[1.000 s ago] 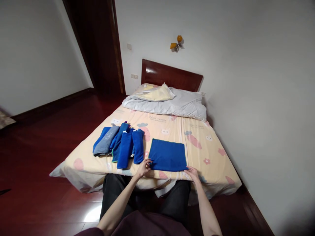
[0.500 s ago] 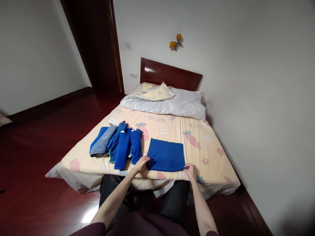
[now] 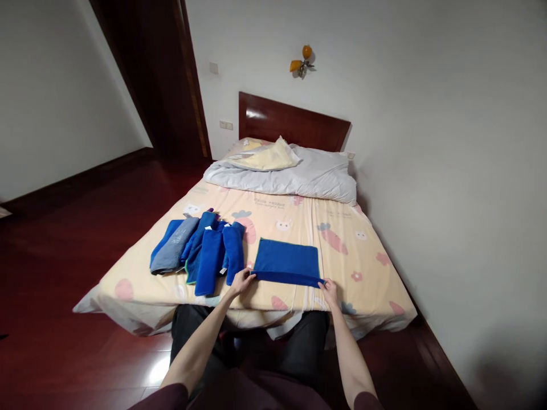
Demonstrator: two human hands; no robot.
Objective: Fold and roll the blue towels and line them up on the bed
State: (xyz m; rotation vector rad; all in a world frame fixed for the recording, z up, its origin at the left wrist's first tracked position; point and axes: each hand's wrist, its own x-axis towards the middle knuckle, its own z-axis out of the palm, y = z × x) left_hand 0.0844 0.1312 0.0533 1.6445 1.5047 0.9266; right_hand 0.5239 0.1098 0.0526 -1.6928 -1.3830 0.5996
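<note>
A blue cloth with a green edge lies flat on the bed, its near edge turned up into a narrow, brighter blue strip. My left hand pinches the left end of that strip. At its right end, my right hand grips the other corner. Just left of my left hand lie several rolled or folded cloths, among them a bright blue one, another blue roll and a grey one.
The bed has a patterned yellow sheet. A grey and yellow quilt is bunched near the dark red headboard. A wall lamp hangs above. My legs are against the bed's near edge.
Both hands have moved slightly away from me, folding the cloth's near edge up and over into a strip. The camera view has shifted a little.
</note>
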